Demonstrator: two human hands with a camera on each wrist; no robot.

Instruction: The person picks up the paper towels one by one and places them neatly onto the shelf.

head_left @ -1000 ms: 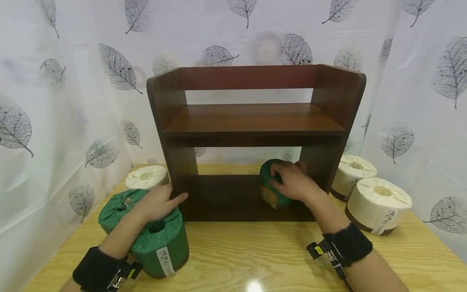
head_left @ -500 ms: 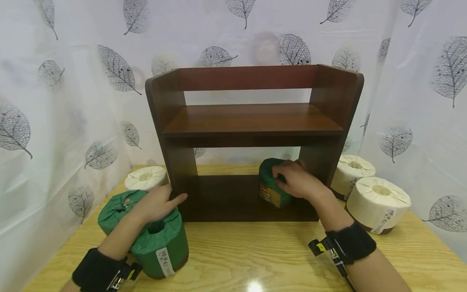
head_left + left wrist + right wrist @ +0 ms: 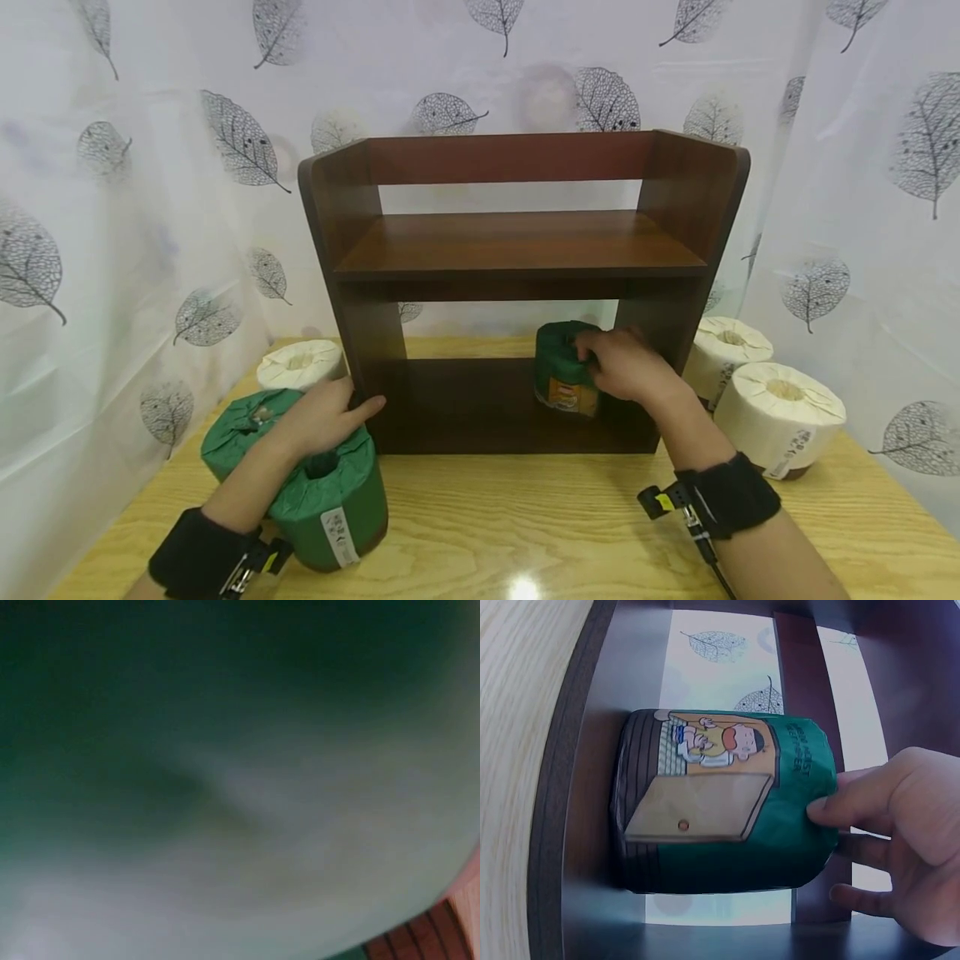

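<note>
On the lower shelf of a dark brown bookshelf [image 3: 525, 286] stands a green-wrapped toilet roll [image 3: 558, 367]. My right hand [image 3: 626, 368] grips it by the top edge. The right wrist view shows my thumb pressed on the wrapper of the toilet roll [image 3: 802, 817], whose printed cartoon and door face the camera. At the bookshelf's left side, my left hand [image 3: 321, 421] holds the side panel, thumb across its front edge and other fingers mostly hidden. Beneath that forearm sit two more green rolls, one behind [image 3: 225, 437] and one in front [image 3: 330, 496]. Green blur fills most of the left wrist view.
Two cream-wrapped rolls, a rear one [image 3: 731, 342] and a nearer one [image 3: 783, 417], stand right of the bookshelf. Another cream roll [image 3: 300, 367] is at its left. A leaf-printed curtain [image 3: 480, 67] hangs behind the wooden table [image 3: 510, 517].
The toilet roll in my right hand has turned, bringing its orange printed picture round toward the front. My right hand has shifted slightly right. My left hand stays put.
</note>
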